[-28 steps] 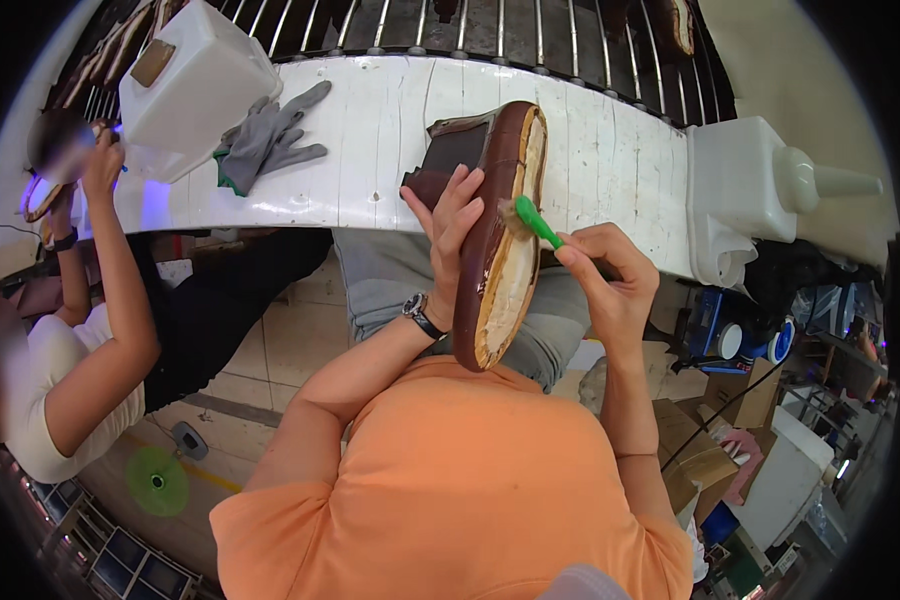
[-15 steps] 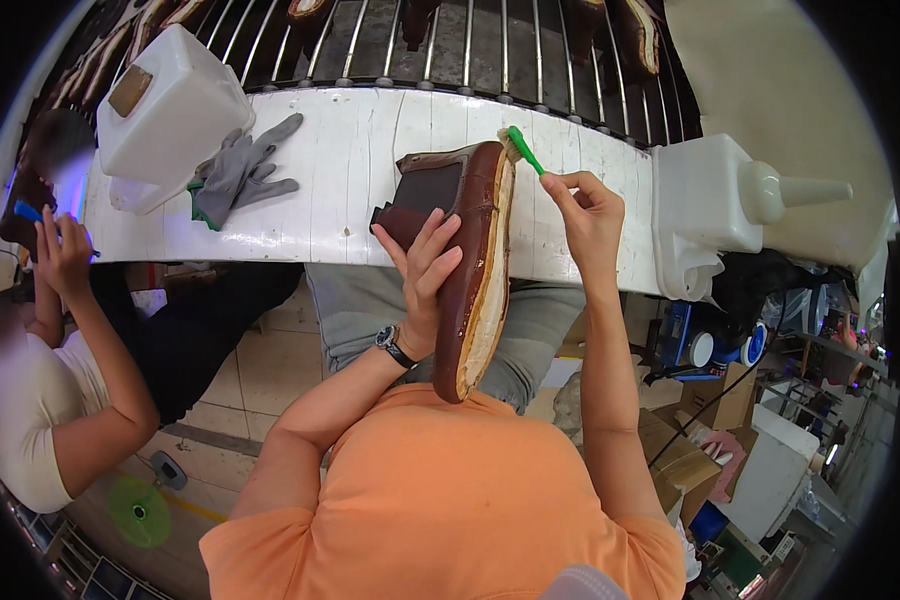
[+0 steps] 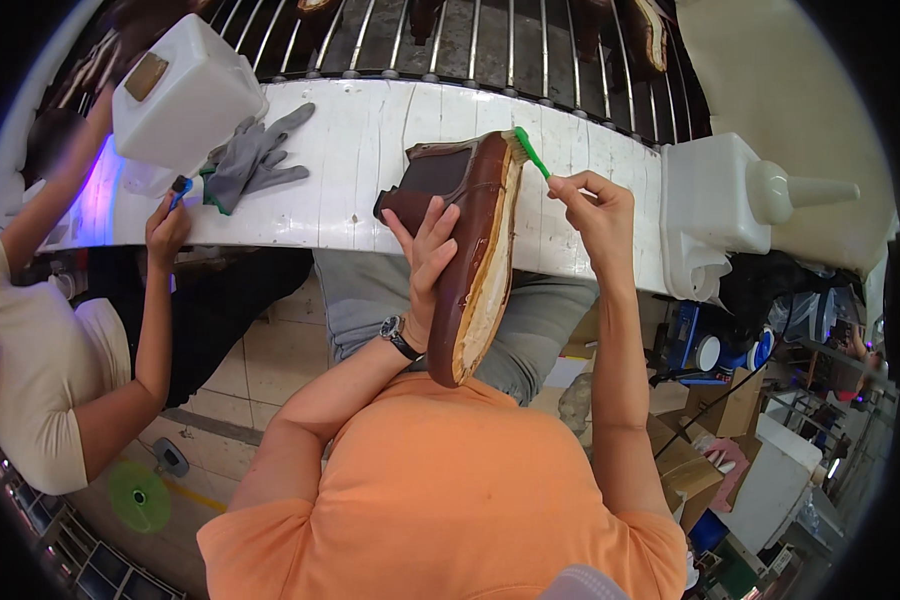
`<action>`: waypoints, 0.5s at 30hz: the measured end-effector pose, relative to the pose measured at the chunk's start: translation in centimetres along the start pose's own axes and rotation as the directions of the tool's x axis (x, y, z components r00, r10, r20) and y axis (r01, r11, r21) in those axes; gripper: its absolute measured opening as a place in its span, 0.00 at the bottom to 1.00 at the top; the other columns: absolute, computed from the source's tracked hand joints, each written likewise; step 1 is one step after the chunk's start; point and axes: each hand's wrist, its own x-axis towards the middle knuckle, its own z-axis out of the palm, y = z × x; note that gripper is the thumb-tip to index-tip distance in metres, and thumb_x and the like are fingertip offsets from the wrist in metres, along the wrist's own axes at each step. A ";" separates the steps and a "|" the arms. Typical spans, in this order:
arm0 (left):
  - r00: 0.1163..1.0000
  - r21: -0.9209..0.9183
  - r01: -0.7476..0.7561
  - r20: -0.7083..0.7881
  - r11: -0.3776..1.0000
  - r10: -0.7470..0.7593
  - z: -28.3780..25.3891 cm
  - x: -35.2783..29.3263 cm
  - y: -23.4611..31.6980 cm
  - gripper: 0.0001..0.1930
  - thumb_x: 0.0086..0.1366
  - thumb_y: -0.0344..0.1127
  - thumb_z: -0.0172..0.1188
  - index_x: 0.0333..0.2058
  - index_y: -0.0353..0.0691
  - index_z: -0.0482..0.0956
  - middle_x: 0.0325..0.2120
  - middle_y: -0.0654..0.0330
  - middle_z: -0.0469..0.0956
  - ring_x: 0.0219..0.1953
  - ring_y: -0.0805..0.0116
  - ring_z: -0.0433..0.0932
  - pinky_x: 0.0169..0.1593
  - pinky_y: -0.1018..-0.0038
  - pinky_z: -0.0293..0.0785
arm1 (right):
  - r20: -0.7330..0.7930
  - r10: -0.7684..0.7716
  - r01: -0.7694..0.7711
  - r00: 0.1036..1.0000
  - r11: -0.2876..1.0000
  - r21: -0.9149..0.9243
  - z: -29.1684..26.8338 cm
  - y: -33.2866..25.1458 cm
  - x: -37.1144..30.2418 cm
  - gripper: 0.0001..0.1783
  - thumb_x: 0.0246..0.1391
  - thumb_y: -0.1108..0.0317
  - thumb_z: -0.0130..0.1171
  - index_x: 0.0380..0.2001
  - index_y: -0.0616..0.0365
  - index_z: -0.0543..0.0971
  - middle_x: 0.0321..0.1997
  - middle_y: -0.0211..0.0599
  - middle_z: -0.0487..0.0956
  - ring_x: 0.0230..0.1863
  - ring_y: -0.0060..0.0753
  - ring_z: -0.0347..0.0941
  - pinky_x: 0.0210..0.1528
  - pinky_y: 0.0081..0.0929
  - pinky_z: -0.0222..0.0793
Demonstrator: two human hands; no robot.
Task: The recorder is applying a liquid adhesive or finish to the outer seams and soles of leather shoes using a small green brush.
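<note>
A brown leather boot (image 3: 472, 240) lies on its side across the table's near edge. Its rounded toe points toward me, and the dark opening of its shaft faces left. The pale, cream-coloured underside, with a tan rim, faces right. My left hand (image 3: 425, 262) grips the boot around its middle, fingers spread on the brown leather. Between the thumb and fingers of my right hand (image 3: 600, 215) is the handle of a small green brush (image 3: 534, 156). The bristles touch the underside's edge at the far, heel end.
Grey work gloves (image 3: 255, 165) lie on the white table (image 3: 355, 130) beside a white plastic container (image 3: 185, 100). Another white container (image 3: 715, 200) with a spout stands at the right end. Beyond runs a roller conveyor (image 3: 470, 45) carrying boots. At left, a co-worker's hand (image 3: 168, 228) holds a blue brush.
The view has shifted slightly. My brush stays at the boot's heel end. The co-worker's far arm now stretches toward the conveyor, and their blue brush has moved right, near the gloves.
</note>
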 end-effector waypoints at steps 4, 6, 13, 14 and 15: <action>0.988 -0.266 0.099 -0.087 0.959 -0.126 -0.5 1.4 1.1 0.32 0.58 0.34 0.64 0.58 0.48 0.58 0.61 0.50 0.64 0.65 0.52 0.60 0.64 0.39 0.17 | 0.084 -0.026 0.021 0.996 0.998 0.056 0.1 -1.0 -2.9 0.08 0.51 0.70 0.65 0.23 0.64 0.81 0.13 0.19 0.68 0.17 0.07 0.53 0.18 0.14 0.41; 0.986 -0.259 0.117 -0.085 0.959 -0.144 -0.6 1.7 1.3 0.32 0.57 0.32 0.65 0.58 0.46 0.59 0.58 0.50 0.66 0.63 0.53 0.62 0.65 0.41 0.19 | 0.126 -0.035 0.027 0.991 0.997 0.068 0.1 -1.5 -4.5 0.07 0.50 0.71 0.65 0.23 0.64 0.81 0.15 0.20 0.70 0.18 0.07 0.55 0.19 0.14 0.43; 0.986 -0.309 0.156 -0.010 0.938 -0.167 -1.4 2.3 1.2 0.34 0.55 0.34 0.67 0.57 0.45 0.59 0.57 0.51 0.67 0.62 0.53 0.64 0.67 0.43 0.21 | 0.265 -0.415 0.420 0.870 0.907 0.042 0.0 -3.3 -7.9 0.05 0.46 0.76 0.67 0.26 0.66 0.81 0.25 0.36 0.78 0.24 0.22 0.71 0.24 0.16 0.61; 0.986 -0.306 0.155 -0.009 0.939 -0.165 -1.4 2.3 1.3 0.34 0.55 0.34 0.67 0.57 0.45 0.59 0.57 0.51 0.67 0.62 0.53 0.64 0.67 0.43 0.21 | 0.265 -0.417 0.421 0.869 0.906 0.046 0.1 -3.4 -8.1 0.05 0.46 0.76 0.67 0.26 0.66 0.81 0.25 0.36 0.78 0.24 0.22 0.71 0.24 0.16 0.61; 0.987 -0.306 0.151 -0.009 0.940 -0.161 -1.4 2.4 1.3 0.34 0.55 0.35 0.68 0.57 0.44 0.59 0.57 0.50 0.67 0.62 0.53 0.64 0.67 0.43 0.21 | 0.292 -0.449 0.459 0.845 0.888 0.037 0.1 -3.6 -8.5 0.05 0.45 0.76 0.68 0.26 0.66 0.81 0.25 0.36 0.79 0.24 0.22 0.72 0.23 0.17 0.62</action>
